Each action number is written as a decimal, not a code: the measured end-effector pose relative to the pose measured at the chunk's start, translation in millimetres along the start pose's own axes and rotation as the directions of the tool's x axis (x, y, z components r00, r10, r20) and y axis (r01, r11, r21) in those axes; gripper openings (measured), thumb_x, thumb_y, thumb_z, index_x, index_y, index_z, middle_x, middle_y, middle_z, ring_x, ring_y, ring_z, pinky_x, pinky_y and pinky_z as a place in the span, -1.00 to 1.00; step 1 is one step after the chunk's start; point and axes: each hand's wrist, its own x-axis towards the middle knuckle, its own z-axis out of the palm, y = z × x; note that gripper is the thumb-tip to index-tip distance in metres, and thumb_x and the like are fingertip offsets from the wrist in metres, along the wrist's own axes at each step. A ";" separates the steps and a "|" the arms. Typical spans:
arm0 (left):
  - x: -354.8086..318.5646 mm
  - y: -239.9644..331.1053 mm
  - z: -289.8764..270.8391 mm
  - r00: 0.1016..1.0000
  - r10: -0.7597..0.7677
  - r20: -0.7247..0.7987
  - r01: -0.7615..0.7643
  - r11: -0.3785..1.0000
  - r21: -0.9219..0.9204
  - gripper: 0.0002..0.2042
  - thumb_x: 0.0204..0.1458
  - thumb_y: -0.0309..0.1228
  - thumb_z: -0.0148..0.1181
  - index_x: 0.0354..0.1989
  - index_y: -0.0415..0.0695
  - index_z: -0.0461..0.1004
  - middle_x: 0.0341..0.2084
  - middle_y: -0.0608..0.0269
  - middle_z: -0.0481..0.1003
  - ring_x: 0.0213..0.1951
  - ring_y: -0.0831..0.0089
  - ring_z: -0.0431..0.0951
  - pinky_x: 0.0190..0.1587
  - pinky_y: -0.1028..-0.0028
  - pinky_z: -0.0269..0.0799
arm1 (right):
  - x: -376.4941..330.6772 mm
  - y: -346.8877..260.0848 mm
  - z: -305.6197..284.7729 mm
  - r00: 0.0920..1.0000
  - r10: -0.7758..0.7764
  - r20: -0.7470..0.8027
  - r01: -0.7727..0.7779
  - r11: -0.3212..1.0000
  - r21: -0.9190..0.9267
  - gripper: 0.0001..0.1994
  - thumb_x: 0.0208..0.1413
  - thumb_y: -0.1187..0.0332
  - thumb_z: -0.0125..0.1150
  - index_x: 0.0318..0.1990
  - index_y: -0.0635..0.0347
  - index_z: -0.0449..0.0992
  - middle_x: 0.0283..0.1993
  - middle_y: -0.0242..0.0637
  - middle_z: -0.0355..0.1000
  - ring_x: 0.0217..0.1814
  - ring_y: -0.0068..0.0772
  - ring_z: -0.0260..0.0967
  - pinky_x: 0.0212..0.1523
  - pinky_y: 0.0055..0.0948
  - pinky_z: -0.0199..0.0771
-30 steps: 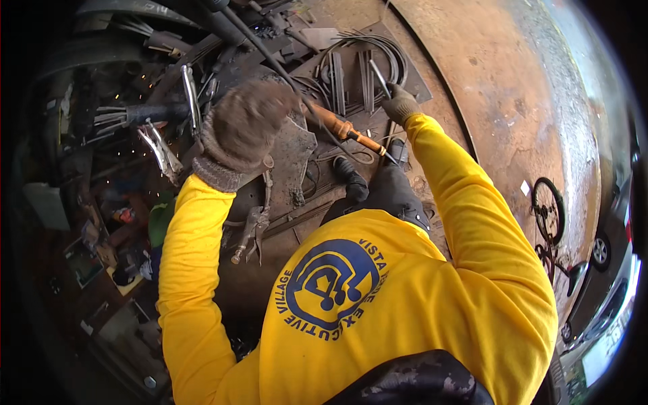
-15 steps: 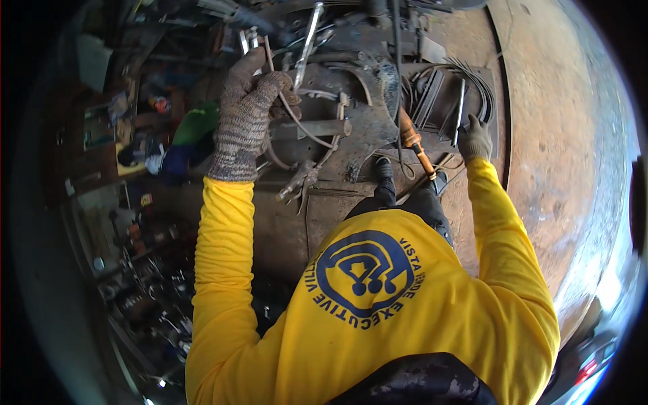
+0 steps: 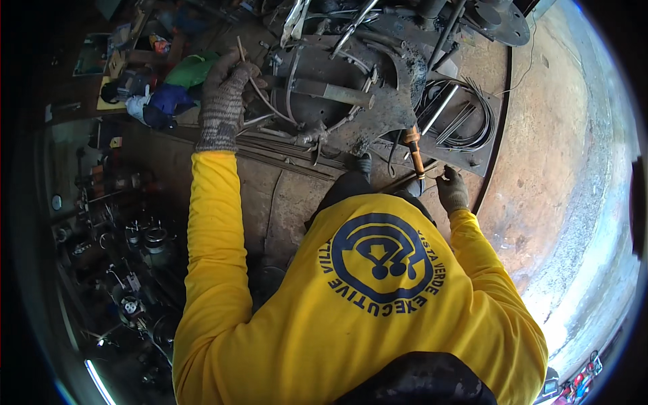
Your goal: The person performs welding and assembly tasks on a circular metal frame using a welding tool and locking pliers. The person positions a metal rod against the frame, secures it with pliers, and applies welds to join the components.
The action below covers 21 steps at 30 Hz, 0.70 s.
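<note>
My left hand (image 3: 229,84), in a grey knitted glove, is closed round a thin curved metal rod (image 3: 265,101). One end of the rod sticks up above the fist; the other reaches a rusty clamp-like piece (image 3: 312,133) at the workbench's near edge. Beside it a round metal bar (image 3: 337,93) lies across a bent metal ring (image 3: 368,84) on the dark steel work plate (image 3: 385,115). My right hand (image 3: 452,189), gloved too, is low near my knee with its fingers curled. Whatever they hold, if anything, is too small to make out. Close by is an orange-brown torch-like handle (image 3: 413,148).
A coil of wire (image 3: 482,125) and a silver tube (image 3: 442,104) lie on a flat plate right of the bench. Long thin rods (image 3: 290,162) run along its near side. Green and blue cloth (image 3: 172,98) sits at the left, above cluttered machine parts (image 3: 135,270).
My right hand has come away from the silver tube and drawn back toward my body. My left hand has moved slightly left and down with the curved rod. The view has shifted.
</note>
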 end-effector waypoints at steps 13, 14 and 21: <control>-21.0 -18.2 40.4 0.890 0.254 0.379 -0.343 0.920 0.189 -0.57 0.24 -0.47 0.23 0.26 -0.27 0.35 -0.16 0.15 0.56 -0.28 0.53 0.57 -0.23 0.48 0.57 | -76.4 0.4 26.5 0.953 0.263 -0.153 -0.259 0.965 0.042 -0.46 0.17 0.12 0.26 0.25 0.20 0.48 0.11 0.01 0.57 0.16 -0.04 0.53 0.18 -0.22 0.49; -23.3 -36.1 38.4 0.853 0.385 0.353 -0.489 0.826 0.280 -0.58 0.25 -0.46 0.24 0.26 -0.25 0.35 -0.17 0.15 0.56 -0.27 0.53 0.57 -0.23 0.49 0.58 | -87.4 -7.7 31.2 0.951 0.275 -0.143 -0.267 0.961 0.072 -0.46 0.17 0.12 0.27 0.25 0.19 0.48 0.13 0.01 0.56 0.19 -0.06 0.52 0.20 -0.24 0.47; -54.7 10.9 -16.0 0.785 0.485 0.386 -0.479 0.870 -0.118 -0.49 0.21 -0.41 0.30 0.31 -0.21 0.32 -0.18 0.10 0.56 -0.27 0.45 0.61 -0.24 0.45 0.64 | -157.0 17.4 92.9 0.883 0.456 -0.110 -0.417 0.871 0.261 -0.44 0.16 0.10 0.30 0.26 0.19 0.48 0.14 0.00 0.57 0.12 -0.14 0.57 0.14 -0.33 0.51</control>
